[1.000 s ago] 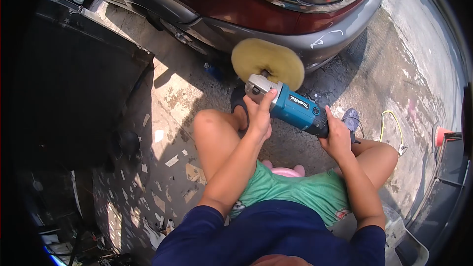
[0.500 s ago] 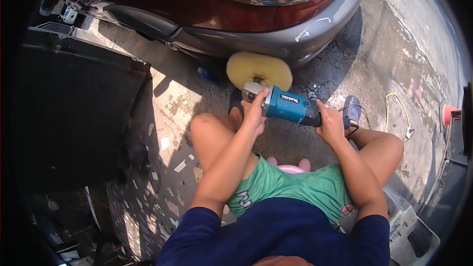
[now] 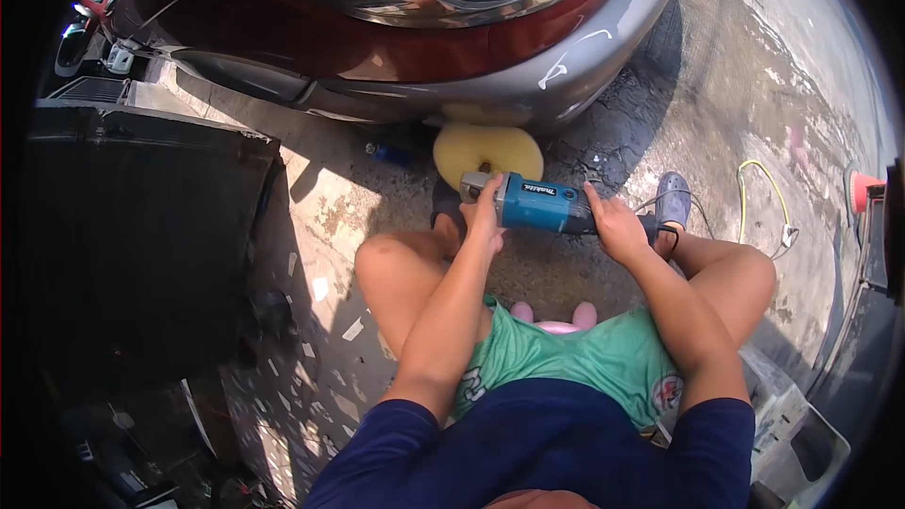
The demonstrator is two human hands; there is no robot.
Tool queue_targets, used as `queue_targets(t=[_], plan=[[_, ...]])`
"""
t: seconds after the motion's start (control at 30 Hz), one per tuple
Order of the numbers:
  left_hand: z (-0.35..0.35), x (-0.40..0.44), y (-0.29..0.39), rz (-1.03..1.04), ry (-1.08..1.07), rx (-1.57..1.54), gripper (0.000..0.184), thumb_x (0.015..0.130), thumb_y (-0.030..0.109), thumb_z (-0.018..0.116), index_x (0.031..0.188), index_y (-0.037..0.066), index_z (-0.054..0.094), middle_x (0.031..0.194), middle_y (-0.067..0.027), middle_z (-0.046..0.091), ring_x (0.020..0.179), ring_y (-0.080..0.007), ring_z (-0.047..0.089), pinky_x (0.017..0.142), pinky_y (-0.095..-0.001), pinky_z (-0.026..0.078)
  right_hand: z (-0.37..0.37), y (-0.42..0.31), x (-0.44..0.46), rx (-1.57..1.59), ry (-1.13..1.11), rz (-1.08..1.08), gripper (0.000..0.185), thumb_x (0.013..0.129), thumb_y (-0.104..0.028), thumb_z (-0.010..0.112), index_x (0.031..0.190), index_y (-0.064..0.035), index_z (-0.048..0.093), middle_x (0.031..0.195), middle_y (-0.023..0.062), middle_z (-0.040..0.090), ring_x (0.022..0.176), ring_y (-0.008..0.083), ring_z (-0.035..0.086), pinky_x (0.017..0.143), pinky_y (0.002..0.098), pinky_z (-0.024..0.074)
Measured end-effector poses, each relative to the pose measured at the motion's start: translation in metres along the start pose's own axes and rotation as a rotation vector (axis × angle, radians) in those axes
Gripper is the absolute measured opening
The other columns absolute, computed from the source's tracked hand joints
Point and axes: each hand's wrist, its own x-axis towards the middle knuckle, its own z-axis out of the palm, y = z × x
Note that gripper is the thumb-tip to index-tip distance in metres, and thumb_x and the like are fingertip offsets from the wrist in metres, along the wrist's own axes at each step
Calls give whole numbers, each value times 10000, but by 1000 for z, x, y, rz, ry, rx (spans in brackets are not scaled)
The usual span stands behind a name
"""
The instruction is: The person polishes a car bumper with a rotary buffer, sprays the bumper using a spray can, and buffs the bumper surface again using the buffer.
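Observation:
A teal Makita polisher (image 3: 535, 202) lies crosswise in front of me, held in both hands. My left hand (image 3: 483, 215) is wrapped round its front end, close to the grey metal head. Its rear grip is in my right hand (image 3: 617, 228), thumb up along the body. The round yellow polishing pad (image 3: 490, 153) faces the lower part of the car's grey bumper (image 3: 443, 99); its upper edge meets the bumper's underside in view, but I cannot tell whether they touch. Above the grey band the car body (image 3: 424, 52) is dark red, with white marks on the bumper.
A large black panel (image 3: 141, 245) stands on the left. A blue bottle (image 3: 388, 155) lies on the concrete beside the pad. To the right are a yellow cable (image 3: 743, 198) and an orange-red round object (image 3: 862, 191). My foot in a grey clog (image 3: 673, 200) is near the polisher's cord.
The view has shifted, and the car sits lower in it. The pad has tilted and now lies nearer the bumper's lower edge. My right hand has loosened or moved slightly along the grip.

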Motion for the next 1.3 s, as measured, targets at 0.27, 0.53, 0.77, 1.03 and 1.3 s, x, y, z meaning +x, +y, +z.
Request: queue_targets(t=[0.27, 0.53, 0.77, 1.03, 1.3], plan=[[-4, 24, -9, -46, 27, 77, 724, 869, 476, 835, 1378, 31, 575, 1163, -133, 722, 974, -271, 755, 802, -473, 627, 6, -1, 12, 47, -77, 70, 1100, 742, -109, 863, 1671, -15, 281, 1145, 150, 697, 1109, 325, 679, 933, 421, 597], [0, 11, 5, -72, 6, 69, 667, 862, 473, 824, 1348, 70, 607, 1165, -124, 723, 978, -278, 749, 821, -481, 615, -21, -3, 15, 131, -119, 46, 1078, 710, -125, 906, 1620, -4, 342, 1209, 171, 666, 1220, 342, 623, 966, 430, 608], [-16, 50, -15, -89, -27, 48, 781, 823, 454, 860, 1416, 61, 540, 1216, -144, 697, 1031, -288, 730, 843, -514, 602, 13, -5, 21, 1, -179, 62, 1172, 727, -120, 896, 1684, -10, 229, 1291, 189, 637, 1205, 366, 640, 977, 418, 607], [-14, 87, -34, -154, 54, 64, 1048, 742, 423, 930, 1519, 10, 360, 1342, -217, 627, 1064, -375, 718, 838, -612, 590, 6, -7, 31, 183, -192, 176, 1294, 737, -378, 957, 1717, -102, 158, 1563, 250, 508, 1255, 466, 645, 1046, 511, 559], [4, 48, 20, -65, 257, 155, 970, 756, 485, 906, 1512, 62, 469, 1379, -183, 633, 1151, -369, 690, 944, -650, 528, 29, -20, 78, 319, -242, 193, 1075, 743, -258, 948, 1620, -144, 337, 1355, 217, 646, 1153, 462, 709, 989, 526, 582]])
